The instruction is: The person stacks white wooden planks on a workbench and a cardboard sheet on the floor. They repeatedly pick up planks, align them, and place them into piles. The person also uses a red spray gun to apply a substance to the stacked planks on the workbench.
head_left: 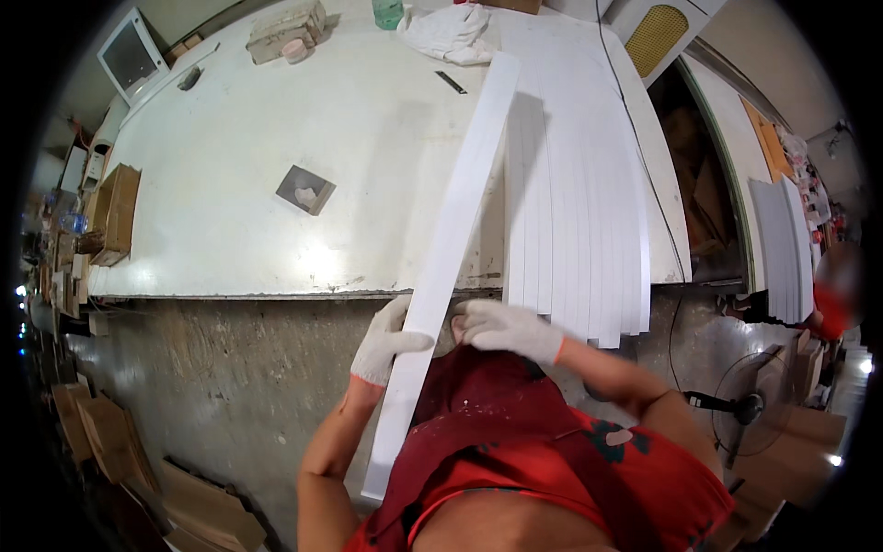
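Gloved fingers of the left hand [382, 342] wrap the near part of a long white strip [448, 248], thumb over its top face. The right hand [504, 327], also gloved, rests loosely curled just right of the strip, at the near ends of a row of white slats [575, 202]; whether it grips anything cannot be told. The strip slants from the person's red apron [515, 432] up across the white table [303, 147]. A fan [750, 405] stands at right.
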Tool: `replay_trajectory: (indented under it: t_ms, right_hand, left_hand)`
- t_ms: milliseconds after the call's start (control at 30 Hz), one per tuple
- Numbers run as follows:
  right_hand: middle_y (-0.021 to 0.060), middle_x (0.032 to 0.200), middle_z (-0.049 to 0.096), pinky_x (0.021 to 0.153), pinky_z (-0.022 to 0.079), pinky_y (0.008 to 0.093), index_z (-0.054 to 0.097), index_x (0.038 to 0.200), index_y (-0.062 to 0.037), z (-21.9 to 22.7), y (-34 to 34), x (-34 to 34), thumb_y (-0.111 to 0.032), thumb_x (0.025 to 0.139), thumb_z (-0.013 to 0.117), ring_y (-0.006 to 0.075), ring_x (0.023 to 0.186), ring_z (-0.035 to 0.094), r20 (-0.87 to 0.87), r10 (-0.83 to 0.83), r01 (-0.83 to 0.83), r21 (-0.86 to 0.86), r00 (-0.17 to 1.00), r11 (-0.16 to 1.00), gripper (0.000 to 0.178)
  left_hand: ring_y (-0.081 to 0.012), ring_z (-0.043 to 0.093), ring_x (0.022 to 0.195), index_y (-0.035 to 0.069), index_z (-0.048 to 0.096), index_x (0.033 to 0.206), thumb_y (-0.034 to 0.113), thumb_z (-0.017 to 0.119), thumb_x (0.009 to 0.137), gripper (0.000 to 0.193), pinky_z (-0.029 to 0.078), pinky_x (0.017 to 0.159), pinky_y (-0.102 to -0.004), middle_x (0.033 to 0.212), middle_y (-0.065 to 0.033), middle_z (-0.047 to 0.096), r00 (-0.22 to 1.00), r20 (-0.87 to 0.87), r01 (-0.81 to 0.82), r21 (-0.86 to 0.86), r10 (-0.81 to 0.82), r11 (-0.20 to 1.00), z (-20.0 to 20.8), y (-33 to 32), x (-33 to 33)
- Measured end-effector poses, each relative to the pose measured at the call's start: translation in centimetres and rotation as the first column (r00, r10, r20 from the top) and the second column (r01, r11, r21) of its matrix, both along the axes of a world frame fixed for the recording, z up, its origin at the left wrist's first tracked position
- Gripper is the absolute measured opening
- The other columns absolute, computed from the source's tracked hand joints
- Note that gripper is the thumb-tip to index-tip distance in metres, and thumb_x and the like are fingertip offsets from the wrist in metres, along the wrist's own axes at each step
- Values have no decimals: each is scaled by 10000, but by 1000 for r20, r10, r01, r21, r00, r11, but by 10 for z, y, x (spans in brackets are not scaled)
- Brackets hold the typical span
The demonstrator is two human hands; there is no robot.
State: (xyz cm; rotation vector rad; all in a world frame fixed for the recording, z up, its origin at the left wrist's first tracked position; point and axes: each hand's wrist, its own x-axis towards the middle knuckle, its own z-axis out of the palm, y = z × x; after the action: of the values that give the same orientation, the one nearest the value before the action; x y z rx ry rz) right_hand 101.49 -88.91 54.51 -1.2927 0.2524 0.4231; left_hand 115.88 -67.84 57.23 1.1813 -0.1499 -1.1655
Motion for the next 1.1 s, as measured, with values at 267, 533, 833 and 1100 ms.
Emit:
replay_trajectory:
  t_ms: [267, 533, 833, 1100]
  right_hand:
    - [29, 1267, 538, 965, 446, 312, 310, 1492, -72, 17, 82, 11, -194, 926, 597, 120, 1122, 522, 14, -178, 150, 475, 984, 867, 646]
    - [158, 1289, 551, 968, 472, 463, 375, 1427, -43, 34, 51, -8, -447, 986, 475, 313, 1148, 577, -120, -382, 334, 754, 916, 566, 606]
    - [154, 1322, 541, 894, 508, 437, 514, 1339, -45, -22, -32, -56, -386, 929, 563, 317, 1162, 565, -401, -516, 293, 914, 757, -280, 535]
    - [181, 1417, 471, 889, 542, 416, 477, 1379, -19, -19, -27, -73, -301, 932, 579, 317, 1208, 546, -705, -366, 397, 669, 607, -629, 538]
  left_hand:
    - [-204, 674, 814, -43, 587, 1158, 201, 683, 772, 466, 561, 730, -317, 929, -140, 677, 999, 25, 29, -42, -28, 999, 19, -106, 54]
    - [-197, 624, 966, -51, 538, 1258, 196, 720, 788, 562, 519, 832, -339, 1055, -148, 652, 962, 270, 57, -51, -42, 997, -30, -252, 115]
    - [-275, 532, 1231, -81, 401, 1417, 267, 713, 820, 759, 443, 1007, -362, 1367, -227, 522, 901, 419, 145, -54, -110, 988, -23, -224, 47]
    - [-215, 571, 1181, -89, 420, 1395, 163, 618, 893, 596, 478, 967, -323, 1326, -193, 568, 978, 196, 55, 60, -66, 997, -51, -41, 20]
